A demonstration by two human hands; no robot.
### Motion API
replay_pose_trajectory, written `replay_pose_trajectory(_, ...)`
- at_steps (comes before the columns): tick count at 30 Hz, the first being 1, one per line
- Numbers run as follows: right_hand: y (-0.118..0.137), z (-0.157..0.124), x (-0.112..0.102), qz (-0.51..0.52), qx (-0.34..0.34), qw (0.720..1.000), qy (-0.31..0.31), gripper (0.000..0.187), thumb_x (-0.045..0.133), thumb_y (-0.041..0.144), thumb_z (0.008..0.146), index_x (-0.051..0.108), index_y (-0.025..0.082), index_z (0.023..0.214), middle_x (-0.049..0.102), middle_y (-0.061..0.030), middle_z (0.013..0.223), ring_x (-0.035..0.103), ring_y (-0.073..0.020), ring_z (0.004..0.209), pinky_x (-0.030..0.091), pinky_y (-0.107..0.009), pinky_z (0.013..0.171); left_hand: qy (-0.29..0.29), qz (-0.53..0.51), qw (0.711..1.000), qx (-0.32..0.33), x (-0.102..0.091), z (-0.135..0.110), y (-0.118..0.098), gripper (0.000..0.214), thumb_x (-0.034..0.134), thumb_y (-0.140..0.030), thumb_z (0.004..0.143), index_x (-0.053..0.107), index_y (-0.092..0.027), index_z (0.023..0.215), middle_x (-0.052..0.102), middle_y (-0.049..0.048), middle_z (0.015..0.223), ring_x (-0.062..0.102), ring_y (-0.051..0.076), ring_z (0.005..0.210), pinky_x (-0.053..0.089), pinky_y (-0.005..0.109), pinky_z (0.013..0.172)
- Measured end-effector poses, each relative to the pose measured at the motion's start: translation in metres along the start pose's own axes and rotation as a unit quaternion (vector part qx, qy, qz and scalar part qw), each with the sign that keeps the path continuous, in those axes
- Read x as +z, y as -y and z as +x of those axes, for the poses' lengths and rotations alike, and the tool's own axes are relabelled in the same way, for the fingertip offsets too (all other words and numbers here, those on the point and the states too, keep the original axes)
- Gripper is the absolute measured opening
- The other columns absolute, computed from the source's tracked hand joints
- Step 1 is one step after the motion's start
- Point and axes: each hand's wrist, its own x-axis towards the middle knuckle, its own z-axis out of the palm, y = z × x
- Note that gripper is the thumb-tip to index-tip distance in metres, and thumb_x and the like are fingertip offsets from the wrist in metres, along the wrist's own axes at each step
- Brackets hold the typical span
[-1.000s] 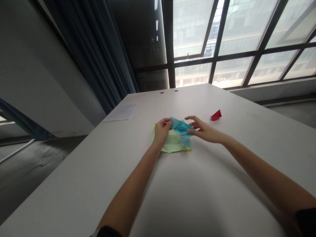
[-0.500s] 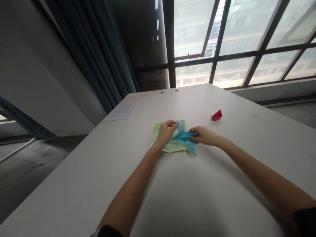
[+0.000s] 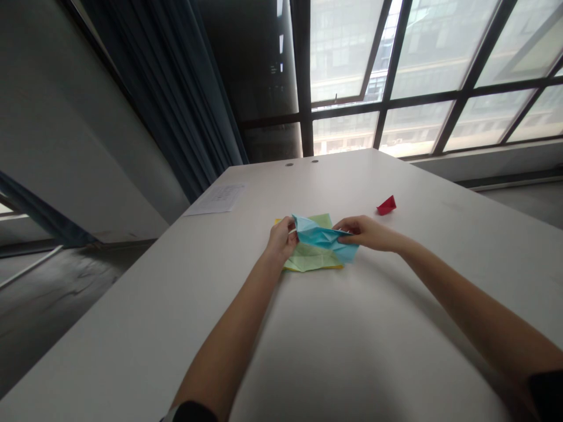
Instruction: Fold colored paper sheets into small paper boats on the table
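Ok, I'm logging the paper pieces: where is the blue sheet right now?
In the head view, the blue sheet is just right of centre, held between the left hand and the right hand, partly over the green sheet.

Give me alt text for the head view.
Left hand and right hand hold creased blue paper over pale green paper on a white table. A red folded paper lies beyond the right hand; a white sheet lies at left.

Readable text: none you can make out | Printed sheet (image 3: 215, 200) flat on the white tabletop (image 3: 153, 293), toward your left: carries faint grey marks, too small and blurred for you to read any word or number
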Motion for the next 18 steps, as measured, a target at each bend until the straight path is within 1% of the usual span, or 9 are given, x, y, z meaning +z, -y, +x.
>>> replay_pose_trajectory(2, -0.004, 0.002, 0.0, 0.066, 0.001, 0.998, 0.013, 0.039, 0.061, 0.04, 0.069, 0.062, 0.017, 0.101, 0.064, -0.0026, 0.078, 0.058, -0.0168, 0.072, 0.046, -0.028, 0.062, -0.001, 0.006, 1.0, -0.011, -0.001, 0.0, 0.0, 0.006, 0.052, -0.014, 0.063, 0.05, -0.015, 0.068, 0.053, -0.0033, 0.053, 0.049, 0.007, 0.039, 0.039, 0.018, 0.043)
replay_pose_trajectory(4, -0.006, 0.003, 0.0, 0.111, 0.004, 0.994, 0.015, 0.039, 0.061, 0.042, 0.069, 0.062, 0.017, 0.098, 0.065, -0.0029, 0.081, 0.059, -0.0176, 0.075, 0.047, -0.029, 0.065, -0.002, 0.017, 1.0, -0.019, -0.001, -0.001, 0.0, 0.006, 0.053, -0.02, 0.067, 0.05, -0.015, 0.071, 0.055, -0.0018, 0.056, 0.053, 0.008, 0.043, 0.042, 0.019, 0.046)
replay_pose_trajectory(5, -0.006, 0.004, 0.0, 0.124, 0.006, 0.992, 0.009, 0.038, 0.061, 0.042, 0.069, 0.062, 0.017, 0.097, 0.065, -0.003, 0.082, 0.059, -0.0181, 0.076, 0.047, -0.03, 0.066, 0.003, 0.024, 0.999, -0.02, -0.001, -0.002, -0.001, 0.011, 0.053, -0.026, 0.07, 0.05, -0.016, 0.072, 0.056, -0.0009, 0.058, 0.055, 0.01, 0.045, 0.044, 0.021, 0.047)
replay_pose_trajectory(7, -0.006, 0.004, 0.001, 0.14, 0.011, 0.99, -0.006, 0.037, 0.063, 0.042, 0.068, 0.063, 0.016, 0.095, 0.065, -0.0031, 0.083, 0.059, -0.0187, 0.076, 0.047, -0.03, 0.066, 0.034, 0.046, 0.998, -0.021, 0.0, -0.006, -0.002, 0.026, 0.051, -0.043, 0.073, 0.05, -0.017, 0.073, 0.057, 0.0006, 0.063, 0.058, 0.012, 0.048, 0.045, 0.023, 0.047)
replay_pose_trajectory(9, -0.005, 0.004, 0.002, 0.152, 0.018, 0.988, -0.019, 0.037, 0.063, 0.041, 0.068, 0.063, 0.016, 0.095, 0.065, -0.0031, 0.082, 0.059, -0.0181, 0.074, 0.047, -0.03, 0.063, 0.075, 0.086, 0.993, -0.007, 0.003, -0.011, -0.003, 0.04, 0.051, -0.057, 0.07, 0.051, -0.018, 0.075, 0.058, 0.0011, 0.067, 0.059, 0.013, 0.052, 0.044, 0.024, 0.046)
replay_pose_trajectory(10, -0.005, 0.004, 0.003, 0.156, 0.023, 0.987, -0.025, 0.037, 0.063, 0.041, 0.068, 0.062, 0.016, 0.095, 0.065, -0.003, 0.081, 0.058, -0.0174, 0.072, 0.047, -0.029, 0.062, 0.093, 0.114, 0.989, 0.006, 0.004, -0.013, -0.004, 0.043, 0.053, -0.06, 0.067, 0.051, -0.019, 0.077, 0.058, 0.0012, 0.069, 0.059, 0.013, 0.053, 0.044, 0.023, 0.045)
replay_pose_trajectory(12, -0.004, 0.004, 0.004, 0.159, 0.031, 0.986, -0.035, 0.037, 0.062, 0.042, 0.068, 0.062, 0.016, 0.094, 0.064, -0.0025, 0.077, 0.057, -0.0154, 0.067, 0.045, -0.027, 0.058, 0.118, 0.173, 0.977, 0.035, 0.007, -0.017, -0.003, 0.045, 0.062, -0.058, 0.061, 0.052, -0.019, 0.079, 0.059, 0.0015, 0.075, 0.059, 0.012, 0.057, 0.043, 0.021, 0.046)
replay_pose_trajectory(15, 0.001, 0.003, 0.005, 0.141, 0.037, 0.988, -0.046, 0.039, 0.062, 0.044, 0.068, 0.062, 0.015, 0.094, 0.063, -0.002, 0.072, 0.054, -0.0129, 0.061, 0.042, -0.025, 0.053, 0.147, 0.239, 0.958, 0.057, 0.01, -0.02, 0.0, 0.04, 0.072, -0.045, 0.057, 0.055, -0.017, 0.081, 0.062, 0.0028, 0.08, 0.061, 0.012, 0.063, 0.044, 0.019, 0.049)
replay_pose_trajectory(18, 0.006, 0.001, 0.005, 0.096, 0.014, 0.995, -0.008, 0.039, 0.059, 0.047, 0.071, 0.064, 0.014, 0.09, 0.064, -0.0028, 0.076, 0.054, -0.0126, 0.062, 0.042, -0.025, 0.056, 0.142, 0.258, 0.953, 0.063, 0.009, -0.019, 0.003, 0.031, 0.071, -0.034, 0.06, 0.057, -0.016, 0.081, 0.063, 0.0034, 0.077, 0.061, 0.012, 0.063, 0.045, 0.021, 0.053)
